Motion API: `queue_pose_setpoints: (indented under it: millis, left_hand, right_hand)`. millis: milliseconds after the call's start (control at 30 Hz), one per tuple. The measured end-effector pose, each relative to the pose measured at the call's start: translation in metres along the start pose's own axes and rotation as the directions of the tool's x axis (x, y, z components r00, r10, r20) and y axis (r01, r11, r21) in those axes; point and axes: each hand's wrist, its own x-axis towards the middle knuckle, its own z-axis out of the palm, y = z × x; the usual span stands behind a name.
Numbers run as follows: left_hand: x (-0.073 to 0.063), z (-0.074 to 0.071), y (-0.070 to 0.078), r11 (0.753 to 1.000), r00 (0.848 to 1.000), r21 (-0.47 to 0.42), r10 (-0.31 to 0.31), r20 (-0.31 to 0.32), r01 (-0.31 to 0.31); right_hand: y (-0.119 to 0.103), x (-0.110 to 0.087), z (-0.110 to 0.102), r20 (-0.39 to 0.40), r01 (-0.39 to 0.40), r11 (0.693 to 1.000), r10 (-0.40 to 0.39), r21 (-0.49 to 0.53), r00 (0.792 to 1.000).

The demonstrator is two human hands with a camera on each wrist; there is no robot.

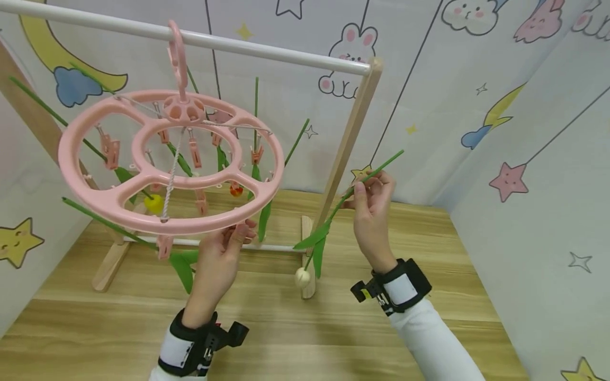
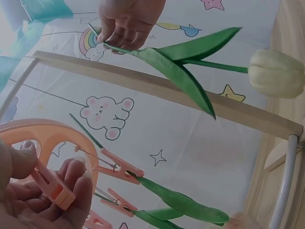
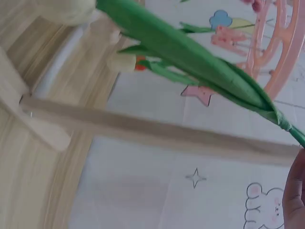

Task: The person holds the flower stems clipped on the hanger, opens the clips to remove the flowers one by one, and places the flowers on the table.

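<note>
My right hand [image 1: 374, 211] pinches the green stem of a white artificial tulip [image 1: 302, 278], its bloom hanging downward beside the rack's right post. In the left wrist view the same tulip [image 2: 276, 72] shows two long green leaves. My left hand [image 1: 219, 254] is under the near rim of a round pink clip hanger [image 1: 71, 153]. Between its thumb and fingers it holds a pink clothespin [image 2: 55, 188]; whether the clothespin's jaws are spread I cannot tell. Other clothespins on the hanger grip green tulip stems, among them one with a yellow bloom [image 1: 154, 204].
The hanger hooks over the white rod [image 1: 267, 50] of a rack with wooden posts [image 1: 351, 132]. A lower white bar [image 1: 276, 247] joins the wooden feet. Beneath is a wood-grain surface [image 1: 267, 328], and a cartoon-printed backdrop [image 1: 429, 132] stands behind.
</note>
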Motion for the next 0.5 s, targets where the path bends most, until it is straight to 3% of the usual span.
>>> queue_pose_setpoints:
  millis: [267, 500]
  left_hand:
    - [0.000, -0.003, 0.000, 1.000, 1.000, 0.006, 0.001, 0.002, -0.001]
    - [0.000, -0.004, -0.001, 1.000, 1.000, -0.016, 0.017, 0.004, -0.017]
  right_hand:
    - [0.015, 0.018, -0.020, 0.017, -0.005, 0.997, 0.006, -0.077, 1.000]
    - [0.032, 0.028, -0.033, 0.024, -0.014, 0.972, 0.020, -0.237, 1.000]
